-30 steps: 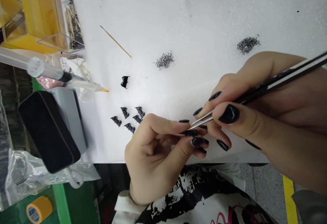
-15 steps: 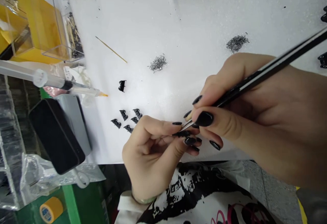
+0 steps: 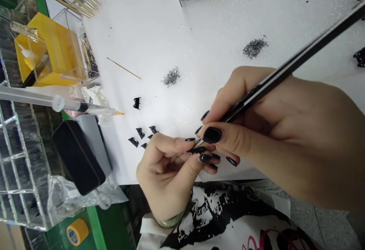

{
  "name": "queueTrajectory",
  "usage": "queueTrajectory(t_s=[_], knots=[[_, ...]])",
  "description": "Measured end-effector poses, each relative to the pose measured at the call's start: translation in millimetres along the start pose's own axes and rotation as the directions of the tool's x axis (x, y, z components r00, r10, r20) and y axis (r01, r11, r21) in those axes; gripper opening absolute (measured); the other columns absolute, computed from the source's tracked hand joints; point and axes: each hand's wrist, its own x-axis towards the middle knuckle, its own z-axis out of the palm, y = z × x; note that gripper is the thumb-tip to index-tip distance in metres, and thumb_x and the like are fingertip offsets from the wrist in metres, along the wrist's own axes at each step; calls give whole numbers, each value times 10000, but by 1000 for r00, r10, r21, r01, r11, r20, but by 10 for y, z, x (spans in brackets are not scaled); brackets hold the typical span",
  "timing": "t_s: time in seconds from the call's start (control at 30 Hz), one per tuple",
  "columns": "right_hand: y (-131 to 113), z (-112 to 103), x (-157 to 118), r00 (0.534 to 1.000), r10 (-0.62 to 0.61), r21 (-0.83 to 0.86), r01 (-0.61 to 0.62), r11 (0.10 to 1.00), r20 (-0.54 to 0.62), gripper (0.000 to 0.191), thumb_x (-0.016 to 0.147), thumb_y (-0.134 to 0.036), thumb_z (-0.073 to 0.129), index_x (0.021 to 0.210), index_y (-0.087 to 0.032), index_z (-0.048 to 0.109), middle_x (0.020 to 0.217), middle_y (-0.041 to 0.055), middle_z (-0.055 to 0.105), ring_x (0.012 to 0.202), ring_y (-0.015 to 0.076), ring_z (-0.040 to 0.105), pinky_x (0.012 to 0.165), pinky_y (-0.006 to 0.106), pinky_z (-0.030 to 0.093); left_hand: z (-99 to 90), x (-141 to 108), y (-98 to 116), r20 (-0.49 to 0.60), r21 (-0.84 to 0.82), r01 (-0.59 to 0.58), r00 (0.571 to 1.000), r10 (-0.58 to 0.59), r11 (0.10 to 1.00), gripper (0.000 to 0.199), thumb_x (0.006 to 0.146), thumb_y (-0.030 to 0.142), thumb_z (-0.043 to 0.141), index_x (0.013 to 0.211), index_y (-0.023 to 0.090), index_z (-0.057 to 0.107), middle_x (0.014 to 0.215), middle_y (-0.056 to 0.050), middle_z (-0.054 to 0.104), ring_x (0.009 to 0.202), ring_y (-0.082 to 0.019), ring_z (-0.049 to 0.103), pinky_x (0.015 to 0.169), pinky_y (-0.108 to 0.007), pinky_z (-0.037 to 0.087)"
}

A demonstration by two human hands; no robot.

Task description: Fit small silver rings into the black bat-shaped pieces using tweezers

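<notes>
The left hand (image 3: 168,177) pinches one small black piece (image 3: 199,150) between thumb and finger. The piece sits right at the fingertips, and part of it is hidden. The right hand (image 3: 270,139) pinches one pair of black tweezers (image 3: 302,56). The thin tips are right by the piece, but I can't tell if they touch it.

To the left, on the white table (image 3: 216,25), I count one black charm (image 3: 137,103) alone and five black charms (image 3: 140,132) close together, some partly behind the left hand. There are two piles of tiny loops (image 3: 171,76), one loose stick (image 3: 123,68) and one syringe (image 3: 95,109).
</notes>
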Motion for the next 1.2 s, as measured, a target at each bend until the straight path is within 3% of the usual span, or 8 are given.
queueTrajectory(t_s=[0.13,0.3,0.57,0.7,0.97,1.1,1.2], knots=[[108,-30,22,997,-17,70,12,997,76,149,1003,-169,714,888,-250,664,680,-48,746,566,140,709,496,283,547,11,18,-37,-14,11,-10,1000,11,1000,284,976,14,814,1084,275,782,1003,73,885,709,-138,853,621,-174,724],[172,14,41,999,-33,104,33,994,3,177,927,-101,785,862,-242,699,670,-76,754,588,101,729,561,227,590,-9,-1,-96,-5,2,-52,999,52,999,310,971,26,825,1094,308,786,994,102,879,685,-121,841,598,-175,725],[149,18,7,998,-53,147,56,988,-30,140,960,-112,763,916,-244,742,636,-79,735,508,69,692,394,129,498,2,-5,-13,15,-48,21,1000,-21,999,351,996,-40,761,1138,281,781,1029,76,885,743,-122,857,670,-162,727],[131,15,21,998,-51,58,54,997,-48,93,979,-176,772,929,-250,746,632,-55,751,487,85,663,399,149,502,13,15,-18,16,-64,21,1000,-20,998,316,1008,-4,773,1148,278,796,1026,56,890,741,-117,857,684,-148,723],[132,-14,-22,997,-56,60,59,996,-54,69,995,-236,757,935,-270,749,659,-31,755,492,121,698,343,172,483,-4,12,-25,48,-95,6,999,-1,995,313,1025,2,745,1176,270,800,1048,42,890,775,-121,864,690,-124,713],[109,-36,-4,999,32,147,-30,989,-13,124,1004,-190,757,919,-277,735,670,-37,749,536,124,733,397,151,543,-25,39,-12,43,-77,20,999,-17,997,304,1019,44,770,1193,290,812,990,44,880,730,-129,854,639,-132,708],[128,-61,0,1000,1,106,1,994,-19,94,1014,-243,775,946,-307,763,727,-13,759,563,154,751,436,200,609,-43,62,-10,58,-86,32,998,-27,996,310,1024,95,783,1248,306,823,937,32,863,690,-126,838,585,-122,687]])
